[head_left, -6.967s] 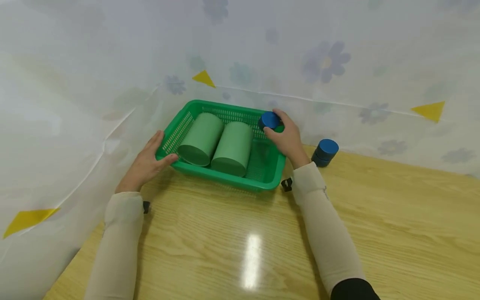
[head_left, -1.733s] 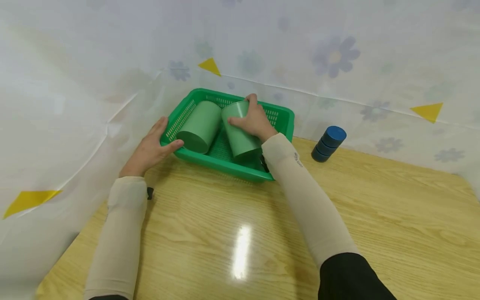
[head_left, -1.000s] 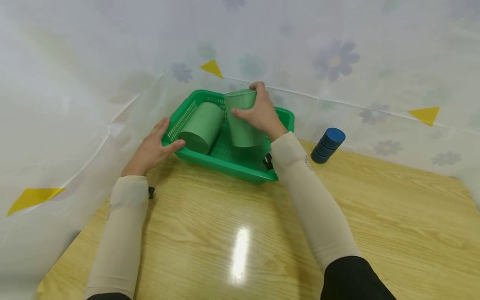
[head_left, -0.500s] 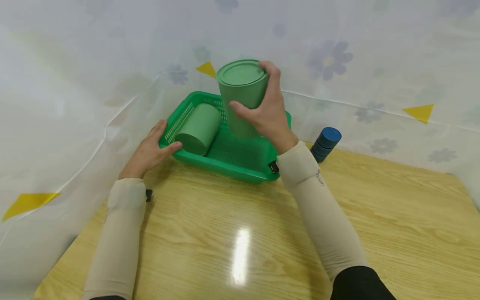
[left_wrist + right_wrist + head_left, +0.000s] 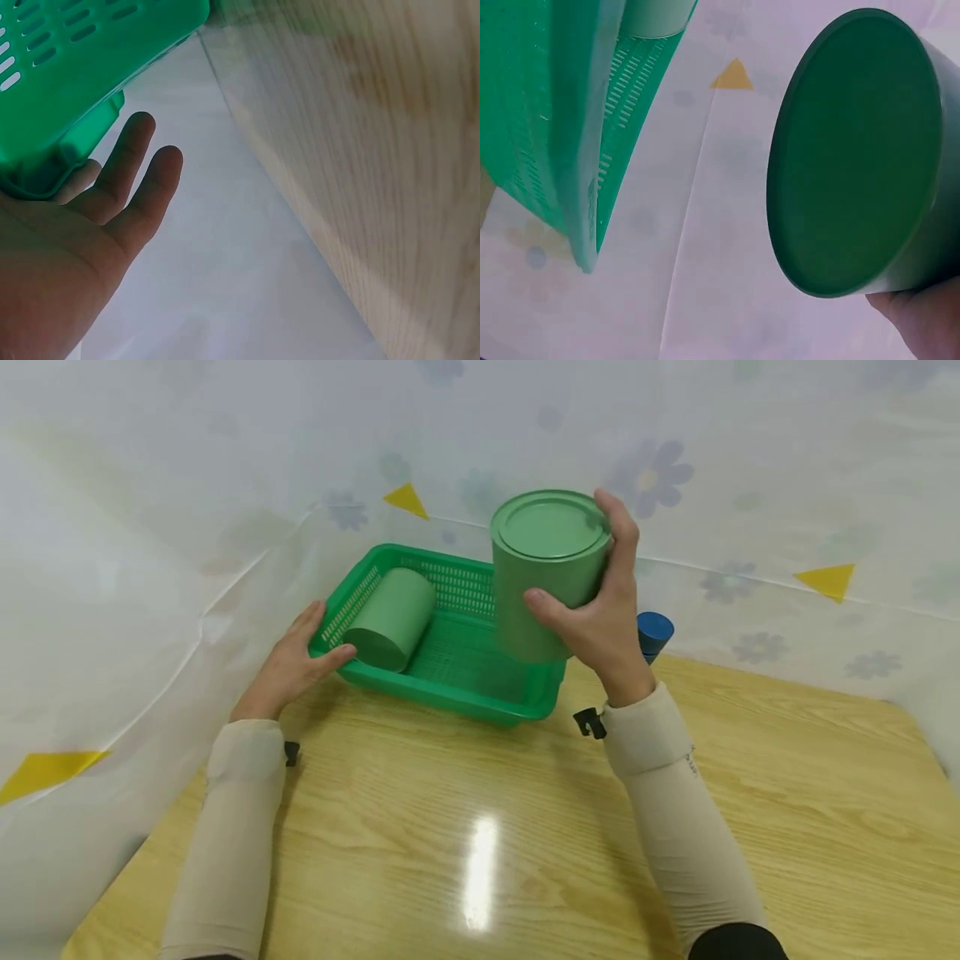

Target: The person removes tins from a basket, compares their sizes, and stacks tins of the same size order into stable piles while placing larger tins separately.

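A green canister (image 5: 536,593) is held upright in my right hand (image 5: 600,610), with thumb and fingers around its side. It is above the right part of the green plastic basket (image 5: 457,693) and hides part of its rim. In the right wrist view the canister's round dark-green bottom (image 5: 855,157) shows. My left hand (image 5: 288,668) rests on the basket's left corner, its thumb on the front rim and its other fingers fairly straight along the outside, as the left wrist view shows. Another green canister (image 5: 393,618) lies on its side at the basket's left.
A stack of blue round pieces (image 5: 655,628) stands on the wooden table (image 5: 405,827) to the right, partly hidden by my right hand. A white flowered sheet (image 5: 247,460) with yellow triangles hangs behind and at the left.
My right hand earlier held a blue round piece by the basket. It then gripped the right canister, raised it upright out of the basket and moved it to the right. The left hand stayed.
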`<state>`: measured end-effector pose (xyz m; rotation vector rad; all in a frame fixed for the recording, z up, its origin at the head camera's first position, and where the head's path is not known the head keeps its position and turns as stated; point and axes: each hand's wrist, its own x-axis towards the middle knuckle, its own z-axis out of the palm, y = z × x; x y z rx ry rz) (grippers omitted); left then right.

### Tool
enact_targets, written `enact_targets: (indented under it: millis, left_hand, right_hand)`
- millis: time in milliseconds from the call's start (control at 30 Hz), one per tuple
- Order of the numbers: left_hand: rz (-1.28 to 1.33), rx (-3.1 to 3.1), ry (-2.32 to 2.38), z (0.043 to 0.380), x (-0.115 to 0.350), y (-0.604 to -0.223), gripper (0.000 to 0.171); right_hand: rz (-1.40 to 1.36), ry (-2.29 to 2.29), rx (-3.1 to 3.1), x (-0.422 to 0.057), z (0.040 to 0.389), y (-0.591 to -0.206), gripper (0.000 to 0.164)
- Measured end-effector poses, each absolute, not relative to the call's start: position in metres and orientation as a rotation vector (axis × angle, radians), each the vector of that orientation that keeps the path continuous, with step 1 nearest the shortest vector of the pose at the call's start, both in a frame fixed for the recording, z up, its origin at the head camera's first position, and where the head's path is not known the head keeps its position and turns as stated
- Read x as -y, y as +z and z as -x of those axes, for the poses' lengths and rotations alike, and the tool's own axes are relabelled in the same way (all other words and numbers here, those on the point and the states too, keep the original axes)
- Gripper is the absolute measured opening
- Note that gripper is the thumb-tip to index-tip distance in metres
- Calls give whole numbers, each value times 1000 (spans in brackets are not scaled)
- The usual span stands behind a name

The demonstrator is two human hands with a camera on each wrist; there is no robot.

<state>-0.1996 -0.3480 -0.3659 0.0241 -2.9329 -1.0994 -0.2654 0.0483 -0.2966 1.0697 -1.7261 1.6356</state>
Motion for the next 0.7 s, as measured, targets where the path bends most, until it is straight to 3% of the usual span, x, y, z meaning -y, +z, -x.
enact_targets:
  millis: [700]
  left_hand:
    - [12,2948,-1100,198,357,-363,98]
  right_hand:
    - [-909,1647,1611,-115,226,-318,94]
